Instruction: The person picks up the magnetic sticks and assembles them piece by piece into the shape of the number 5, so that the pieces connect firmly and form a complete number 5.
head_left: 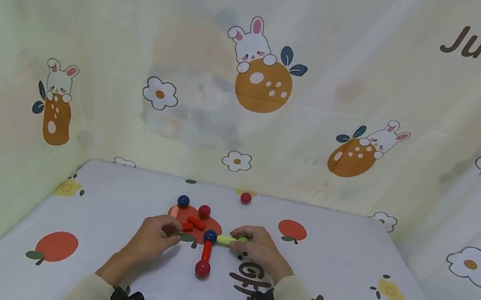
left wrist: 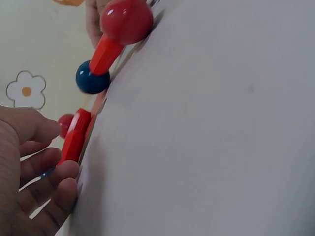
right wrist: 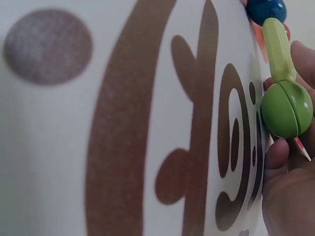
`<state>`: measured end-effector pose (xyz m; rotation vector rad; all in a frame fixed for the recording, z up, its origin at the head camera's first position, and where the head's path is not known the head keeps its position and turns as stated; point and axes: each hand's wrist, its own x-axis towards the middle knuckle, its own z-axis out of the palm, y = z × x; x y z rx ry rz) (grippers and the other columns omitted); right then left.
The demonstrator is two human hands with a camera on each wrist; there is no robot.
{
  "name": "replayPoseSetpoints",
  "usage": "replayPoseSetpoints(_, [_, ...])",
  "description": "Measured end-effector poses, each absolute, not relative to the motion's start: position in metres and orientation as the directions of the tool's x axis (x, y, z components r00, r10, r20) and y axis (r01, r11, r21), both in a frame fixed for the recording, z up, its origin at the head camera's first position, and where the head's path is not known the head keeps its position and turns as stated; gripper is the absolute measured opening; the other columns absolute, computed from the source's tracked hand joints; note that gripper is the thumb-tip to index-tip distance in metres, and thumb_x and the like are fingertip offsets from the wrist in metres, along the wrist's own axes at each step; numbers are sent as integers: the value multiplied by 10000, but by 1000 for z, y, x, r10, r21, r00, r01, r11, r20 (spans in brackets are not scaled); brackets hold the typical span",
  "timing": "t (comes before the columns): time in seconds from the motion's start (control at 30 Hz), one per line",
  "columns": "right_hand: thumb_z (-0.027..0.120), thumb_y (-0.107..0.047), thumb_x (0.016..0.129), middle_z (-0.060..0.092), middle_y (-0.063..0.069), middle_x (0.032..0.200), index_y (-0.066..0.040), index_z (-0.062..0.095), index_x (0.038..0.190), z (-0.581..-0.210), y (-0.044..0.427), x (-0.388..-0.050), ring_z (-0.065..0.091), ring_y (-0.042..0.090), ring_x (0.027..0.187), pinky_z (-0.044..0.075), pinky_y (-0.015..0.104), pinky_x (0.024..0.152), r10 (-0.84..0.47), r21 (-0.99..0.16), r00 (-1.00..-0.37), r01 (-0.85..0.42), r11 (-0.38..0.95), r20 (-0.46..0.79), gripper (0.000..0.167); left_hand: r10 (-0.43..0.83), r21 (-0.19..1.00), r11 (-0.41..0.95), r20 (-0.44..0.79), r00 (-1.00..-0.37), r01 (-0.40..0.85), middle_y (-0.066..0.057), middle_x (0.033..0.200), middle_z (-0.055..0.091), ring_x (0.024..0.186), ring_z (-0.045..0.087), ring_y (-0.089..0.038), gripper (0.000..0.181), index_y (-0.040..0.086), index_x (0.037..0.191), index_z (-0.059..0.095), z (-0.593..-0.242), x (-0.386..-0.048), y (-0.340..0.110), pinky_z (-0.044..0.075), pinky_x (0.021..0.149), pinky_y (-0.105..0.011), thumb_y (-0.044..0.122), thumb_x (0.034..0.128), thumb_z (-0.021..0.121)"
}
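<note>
A joined toy piece lies on the table: a red ball [head_left: 202,269], a red rod [head_left: 206,251], a blue ball [head_left: 210,236], then a yellow-green rod [head_left: 224,240] ending in a green ball [right wrist: 286,109]. My right hand [head_left: 259,247] holds the green ball between thumb and fingers. To the left, my left hand [head_left: 155,236] reaches over loose red rods [head_left: 196,222], its thumb and fingers parted and loosely bent. In the left wrist view a red rod [left wrist: 74,142] shows beside those fingertips, with no clear grip on it.
Beyond the left hand are a loose blue ball [head_left: 183,201], a red ball [head_left: 204,211] and a peach rod [head_left: 174,212]. Another red ball [head_left: 246,198] sits near the back edge. A printed cloth covers the table [head_left: 113,213]; a curtain [head_left: 330,80] hangs behind it.
</note>
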<state>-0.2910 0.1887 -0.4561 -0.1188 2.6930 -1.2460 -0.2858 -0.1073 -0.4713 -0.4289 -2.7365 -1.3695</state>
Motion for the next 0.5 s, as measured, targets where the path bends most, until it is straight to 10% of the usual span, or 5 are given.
replayPoseSetpoints(0.5, [756,-232,887,634,-4,1183,-235,749,1187,-458,187,-290,523,227,1080,510,445,893,-125,-756,-986,1,655,-110,300,129,801,560,169,-977,212,16,953,666,895,607,-187,196,140,1075,730,-472,-298,-119,561,771,-324,90,887,758])
